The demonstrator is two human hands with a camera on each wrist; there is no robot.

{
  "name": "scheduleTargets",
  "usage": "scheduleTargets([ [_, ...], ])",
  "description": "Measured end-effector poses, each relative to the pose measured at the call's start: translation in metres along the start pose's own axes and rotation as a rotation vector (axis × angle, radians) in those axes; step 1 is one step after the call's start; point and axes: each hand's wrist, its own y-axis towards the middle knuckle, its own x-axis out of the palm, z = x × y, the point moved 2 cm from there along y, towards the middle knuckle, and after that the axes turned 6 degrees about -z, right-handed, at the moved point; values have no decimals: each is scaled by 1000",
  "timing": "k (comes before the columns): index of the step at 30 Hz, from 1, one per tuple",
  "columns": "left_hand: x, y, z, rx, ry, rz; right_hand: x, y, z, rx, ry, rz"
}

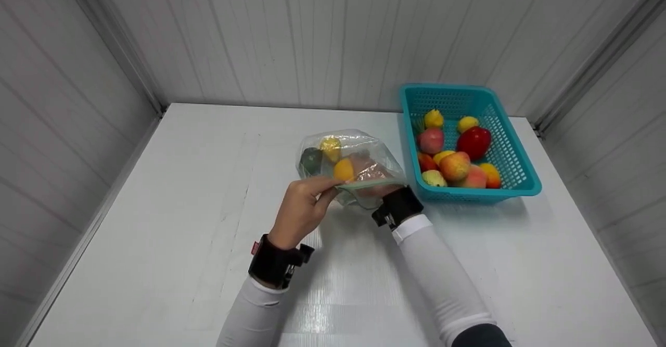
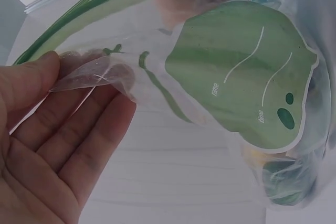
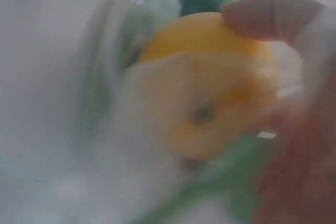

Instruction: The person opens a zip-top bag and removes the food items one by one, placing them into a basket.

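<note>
A clear zip bag (image 1: 382, 152) with a green strip along its mouth lies mid-table. My left hand (image 1: 304, 206) pinches the bag's edge between thumb and fingers; in the left wrist view a green printed label (image 2: 247, 77) shows on the plastic. My right hand (image 3: 286, 19) is inside the bag, its thumb and fingers around an orange (image 3: 210, 35), partly veiled by plastic. Beyond that orange, a dark green fruit (image 1: 310, 161) and a yellow fruit (image 1: 331, 148) lie at the bag's far left end.
To the right of the bag stands a teal basket (image 1: 484, 195) with several fruits, among them a red bell pepper (image 1: 474, 143), a lemon (image 1: 467, 124) and a peach (image 1: 455, 166). Ribbed grey walls (image 1: 260, 35) enclose the white table (image 1: 171, 206) at the back and sides.
</note>
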Motion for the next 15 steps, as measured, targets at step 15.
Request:
scheduleTargets([
  [15,-3,0,-3,-22,12,20,-9,-31,-25,131,-40,74],
])
